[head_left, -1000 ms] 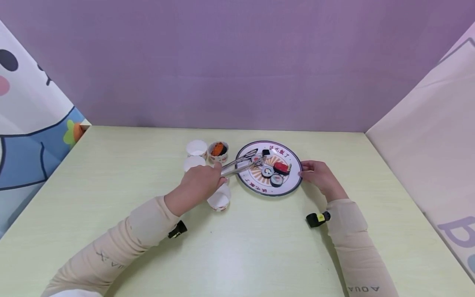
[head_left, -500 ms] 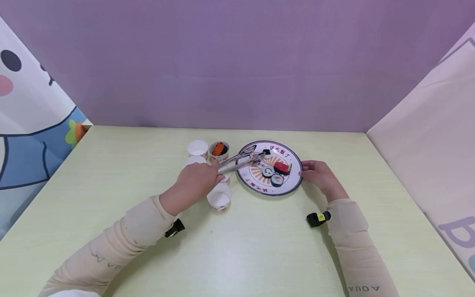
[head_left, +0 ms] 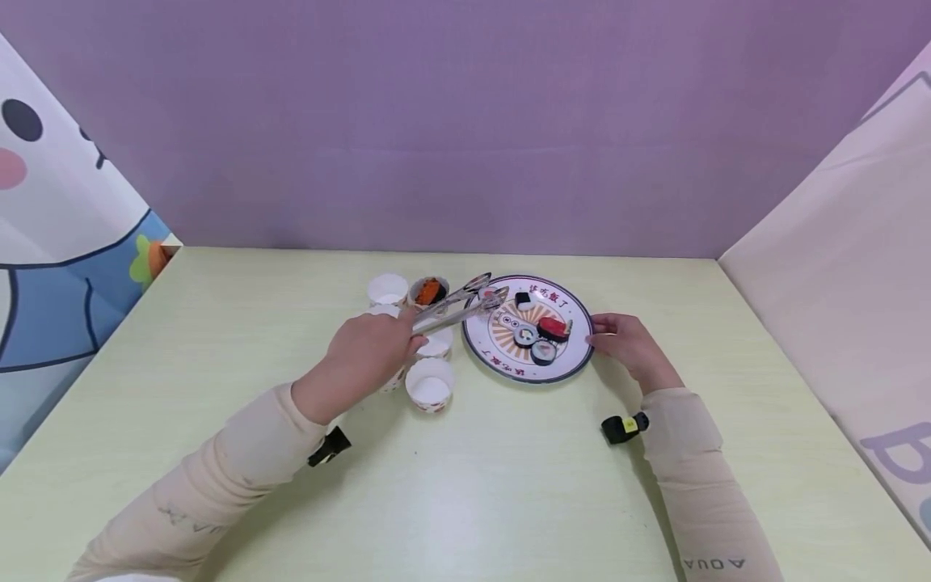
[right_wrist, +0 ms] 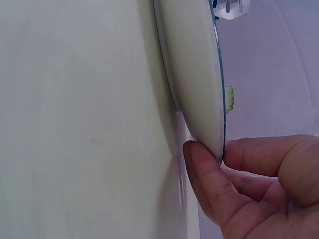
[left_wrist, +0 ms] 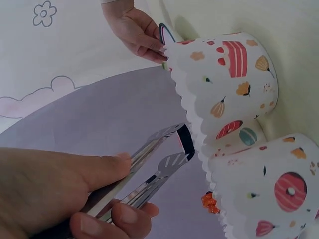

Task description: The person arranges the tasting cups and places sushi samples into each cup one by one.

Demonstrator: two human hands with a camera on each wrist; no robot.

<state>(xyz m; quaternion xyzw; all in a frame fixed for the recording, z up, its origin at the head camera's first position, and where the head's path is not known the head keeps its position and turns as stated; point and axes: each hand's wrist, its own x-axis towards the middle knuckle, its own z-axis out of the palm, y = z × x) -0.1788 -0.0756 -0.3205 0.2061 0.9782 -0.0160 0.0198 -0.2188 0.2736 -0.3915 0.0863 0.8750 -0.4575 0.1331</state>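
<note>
My left hand [head_left: 369, 356] grips a pair of metal tongs [head_left: 496, 299], its thumb on one side of the handles in the left wrist view. Between the slotted tips sits a sushi roll piece [left_wrist: 186, 142] with a dark wrap, above the left part of the plate [head_left: 494, 360]. On that round white plate lie a red-topped sushi [head_left: 553, 328], two round sushi rolls [head_left: 542, 352] and a small black-and-white sushi piece [head_left: 524, 301]. My right hand [head_left: 629, 347] pinches the plate's right rim between thumb and fingers.
Left of the plate stand several white paper cups [head_left: 430, 384] with printed sides, partly hidden by my left hand. One paper cup at the back holds an orange-topped sushi [head_left: 431, 292]. A purple wall [head_left: 465, 129] rises behind the table [head_left: 494, 485].
The left hand and tongs have drawn back leftward, lifting the sushi roll piece from the middle of the plate toward its left rim. My right hand and the plate have stayed still.
</note>
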